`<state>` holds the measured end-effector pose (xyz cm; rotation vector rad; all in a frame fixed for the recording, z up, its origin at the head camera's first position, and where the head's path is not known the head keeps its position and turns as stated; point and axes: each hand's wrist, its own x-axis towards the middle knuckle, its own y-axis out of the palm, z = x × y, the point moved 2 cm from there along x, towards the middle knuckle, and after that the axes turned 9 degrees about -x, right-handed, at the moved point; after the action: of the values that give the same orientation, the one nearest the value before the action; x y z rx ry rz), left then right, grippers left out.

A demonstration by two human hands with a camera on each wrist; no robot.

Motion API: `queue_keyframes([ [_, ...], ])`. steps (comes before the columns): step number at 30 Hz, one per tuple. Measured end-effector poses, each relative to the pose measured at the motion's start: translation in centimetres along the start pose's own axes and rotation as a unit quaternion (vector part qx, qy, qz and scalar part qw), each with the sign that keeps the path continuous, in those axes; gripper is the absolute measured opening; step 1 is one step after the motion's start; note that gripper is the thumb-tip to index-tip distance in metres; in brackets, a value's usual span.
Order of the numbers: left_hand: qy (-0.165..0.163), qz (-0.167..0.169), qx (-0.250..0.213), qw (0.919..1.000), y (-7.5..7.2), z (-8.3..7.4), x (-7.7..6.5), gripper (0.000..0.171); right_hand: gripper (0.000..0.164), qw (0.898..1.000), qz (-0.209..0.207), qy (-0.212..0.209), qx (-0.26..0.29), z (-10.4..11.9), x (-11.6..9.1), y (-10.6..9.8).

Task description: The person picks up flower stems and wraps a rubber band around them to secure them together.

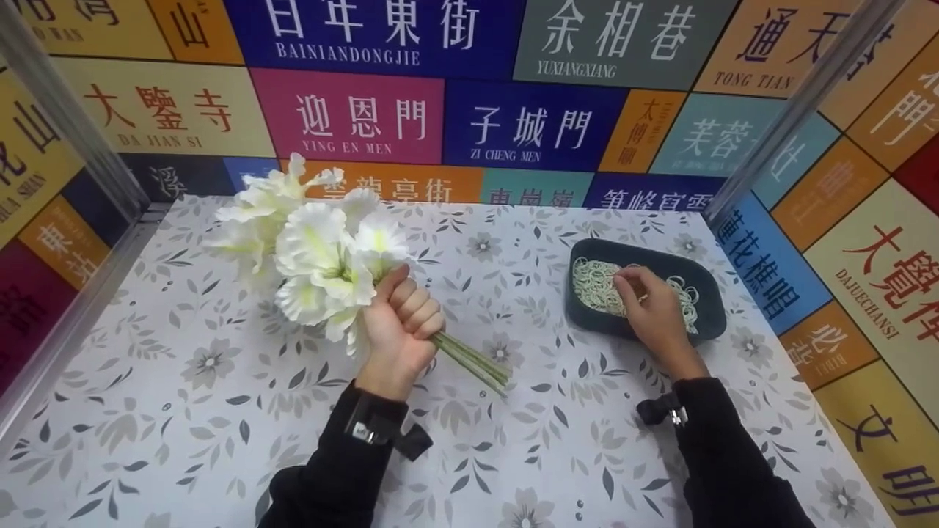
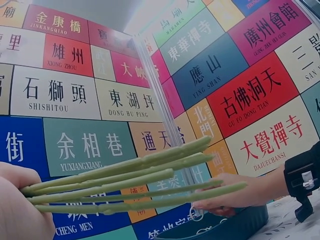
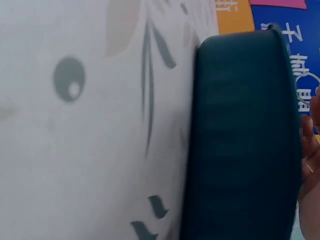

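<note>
My left hand (image 1: 403, 315) grips a bunch of white, ruffled flowers (image 1: 319, 246) around the stems, just below the blooms. The blooms spread to the far left, and the green stems (image 1: 473, 361) stick out toward the lower right. In the left wrist view several stem ends (image 2: 130, 172) fan out from the fist. Over a dark green box (image 1: 583, 314) of pale rubber bands (image 1: 596, 287), my right hand (image 1: 656, 312) has thumb and fingers pinched together. A thin pale rubber band (image 3: 306, 74) shows at its fingertips in the right wrist view.
Under everything lies a table (image 1: 242, 455) with a grey leaf and flower print. Colourful panels (image 1: 370, 117) with lettering stand behind and along both sides, with metal posts (image 1: 792, 121) at the corners. Each wrist wears a black strap (image 1: 378, 418) with a camera.
</note>
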<state>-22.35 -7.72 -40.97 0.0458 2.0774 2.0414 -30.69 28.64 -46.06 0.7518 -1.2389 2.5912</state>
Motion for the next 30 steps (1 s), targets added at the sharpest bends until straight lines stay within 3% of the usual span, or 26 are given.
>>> queue_keyframes([
  [9,0.002,-0.005,0.004,1.0000,0.0,0.1,0.0,0.057,0.008,0.992,0.006,-0.091,0.083,6.2,-1.2,-1.5],
  [15,-0.008,0.007,0.010,0.9999,-0.1,0.1,0.0,0.054,0.013,0.980,0.048,-0.140,0.135,10.3,-1.7,-2.4],
  [22,-0.013,0.015,0.005,0.9998,0.1,0.0,0.1,0.054,0.017,0.953,0.115,-0.195,0.203,13.6,-2.3,-3.1],
  [30,-0.018,0.040,-0.002,0.9990,0.3,-0.1,0.0,0.052,0.024,0.921,0.164,-0.282,0.213,16.0,-4.0,-2.7],
])
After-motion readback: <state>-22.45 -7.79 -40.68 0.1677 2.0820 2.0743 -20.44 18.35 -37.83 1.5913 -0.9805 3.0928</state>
